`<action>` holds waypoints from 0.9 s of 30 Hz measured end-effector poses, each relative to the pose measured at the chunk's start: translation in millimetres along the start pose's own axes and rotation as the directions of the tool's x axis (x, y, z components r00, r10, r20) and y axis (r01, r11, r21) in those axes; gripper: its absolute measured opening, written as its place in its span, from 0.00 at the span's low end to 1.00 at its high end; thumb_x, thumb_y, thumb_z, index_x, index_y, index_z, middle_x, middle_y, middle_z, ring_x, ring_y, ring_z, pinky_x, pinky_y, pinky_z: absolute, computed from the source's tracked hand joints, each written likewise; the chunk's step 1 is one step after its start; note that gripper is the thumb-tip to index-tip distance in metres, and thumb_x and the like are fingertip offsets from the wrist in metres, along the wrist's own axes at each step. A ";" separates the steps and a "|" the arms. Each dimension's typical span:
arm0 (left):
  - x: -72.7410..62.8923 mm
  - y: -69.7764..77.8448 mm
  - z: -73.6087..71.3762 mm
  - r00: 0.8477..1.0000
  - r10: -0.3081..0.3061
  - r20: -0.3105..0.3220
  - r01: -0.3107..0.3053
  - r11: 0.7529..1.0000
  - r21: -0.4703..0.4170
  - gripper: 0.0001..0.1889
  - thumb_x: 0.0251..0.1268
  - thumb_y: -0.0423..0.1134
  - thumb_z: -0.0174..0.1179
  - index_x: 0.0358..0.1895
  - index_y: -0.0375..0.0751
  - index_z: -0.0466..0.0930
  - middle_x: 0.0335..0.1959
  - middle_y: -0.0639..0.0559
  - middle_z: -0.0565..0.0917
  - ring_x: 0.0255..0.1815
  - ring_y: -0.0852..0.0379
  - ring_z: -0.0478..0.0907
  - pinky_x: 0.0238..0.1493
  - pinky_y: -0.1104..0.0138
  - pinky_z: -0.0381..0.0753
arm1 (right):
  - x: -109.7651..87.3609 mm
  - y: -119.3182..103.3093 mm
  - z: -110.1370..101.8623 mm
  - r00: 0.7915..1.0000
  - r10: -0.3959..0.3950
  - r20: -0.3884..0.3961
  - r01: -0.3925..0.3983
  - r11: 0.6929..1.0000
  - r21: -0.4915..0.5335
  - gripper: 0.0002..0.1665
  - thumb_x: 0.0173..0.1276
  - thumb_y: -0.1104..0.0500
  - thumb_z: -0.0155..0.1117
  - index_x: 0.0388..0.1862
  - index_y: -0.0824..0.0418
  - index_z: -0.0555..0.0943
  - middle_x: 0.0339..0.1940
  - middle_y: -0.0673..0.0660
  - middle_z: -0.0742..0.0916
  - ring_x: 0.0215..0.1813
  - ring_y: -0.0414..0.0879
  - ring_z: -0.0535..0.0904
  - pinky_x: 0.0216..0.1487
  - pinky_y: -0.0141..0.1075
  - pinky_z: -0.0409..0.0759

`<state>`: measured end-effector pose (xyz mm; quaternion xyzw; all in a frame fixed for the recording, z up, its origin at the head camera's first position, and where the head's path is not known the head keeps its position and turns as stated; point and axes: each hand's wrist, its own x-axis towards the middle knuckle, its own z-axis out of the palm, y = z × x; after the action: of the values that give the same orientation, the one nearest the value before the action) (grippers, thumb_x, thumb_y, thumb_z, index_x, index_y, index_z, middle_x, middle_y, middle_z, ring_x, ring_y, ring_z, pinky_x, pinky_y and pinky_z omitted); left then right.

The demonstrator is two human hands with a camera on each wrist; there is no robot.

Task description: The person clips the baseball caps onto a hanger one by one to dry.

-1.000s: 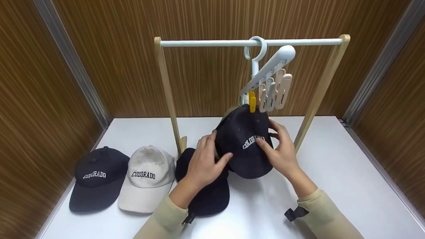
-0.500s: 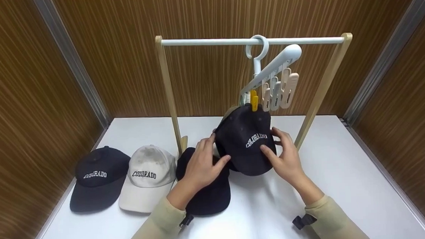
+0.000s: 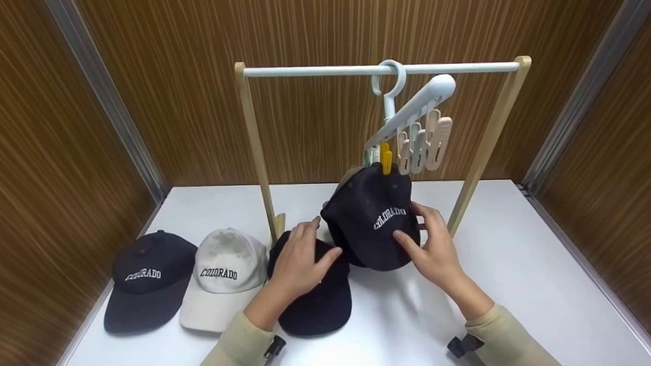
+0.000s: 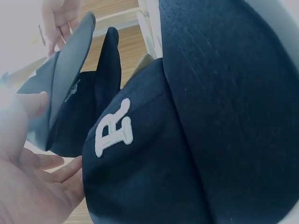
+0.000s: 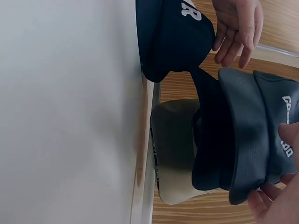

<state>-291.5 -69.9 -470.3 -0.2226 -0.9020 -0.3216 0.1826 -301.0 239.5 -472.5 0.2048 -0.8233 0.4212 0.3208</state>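
Observation:
A dark cap lettered COLORADO (image 3: 378, 208) hangs by its crown from a yellow clip (image 3: 386, 159) on the white hanger (image 3: 412, 107). My right hand (image 3: 433, 249) pinches this cap's right side, thumb on the front and fingers behind; the right wrist view shows its brim (image 5: 247, 135) too. Just off the cap's left side, my left hand (image 3: 298, 260) has relaxed fingers and holds nothing. Below that hand lies a dark cap with a white R (image 4: 114, 128), partly covered by it in the head view. A beige cap (image 5: 177, 149) hangs behind the dark one.
A navy cap (image 3: 150, 284) and a light grey cap (image 3: 226, 273), both lettered COLORADO, lie at the table's left. The hanger hooks over the white rail (image 3: 311, 71) of a wooden-legged rack. Several pastel clips (image 3: 438, 144) dangle from its near end.
My left hand has let go of the hanging cap's side and drawn back to the left and down. The right hand has shifted slightly lower on the cap and keeps hold.

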 end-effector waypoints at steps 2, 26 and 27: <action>-1.8 -2.1 -1.1 1.000 0.003 -0.012 -0.003 1.000 0.010 0.42 0.79 0.56 0.69 0.80 0.28 0.69 0.68 0.35 0.79 0.71 0.37 0.77 0.71 0.45 0.78 | -0.3 -1.9 0.9 1.000 -0.006 0.001 0.006 1.000 0.001 0.40 0.72 0.63 0.81 0.77 0.72 0.74 0.68 0.68 0.83 0.69 0.61 0.80 0.61 0.40 0.82; -10.9 -24.2 -23.9 0.997 -0.072 -0.038 0.072 0.997 -0.002 0.42 0.78 0.53 0.71 0.80 0.25 0.68 0.74 0.28 0.75 0.78 0.30 0.71 0.78 0.39 0.70 | -8.3 -19.3 -0.4 1.000 -0.017 0.026 0.019 0.999 -0.046 0.31 0.74 0.60 0.81 0.67 0.70 0.76 0.59 0.62 0.82 0.56 0.51 0.80 0.53 0.33 0.80; -11.0 -24.7 -24.8 0.996 -0.076 -0.036 0.076 0.997 -0.001 0.42 0.78 0.53 0.70 0.80 0.25 0.68 0.74 0.27 0.75 0.78 0.30 0.70 0.79 0.39 0.69 | -8.6 -19.9 0.1 0.999 -0.025 0.023 0.026 0.998 -0.052 0.31 0.74 0.59 0.81 0.66 0.70 0.77 0.59 0.62 0.82 0.55 0.50 0.80 0.52 0.33 0.80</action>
<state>-290.6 -106.6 -469.9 -0.1822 -0.9065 -0.3323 0.1862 -282.9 228.9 -467.4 0.2117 -0.8349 0.3929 0.3220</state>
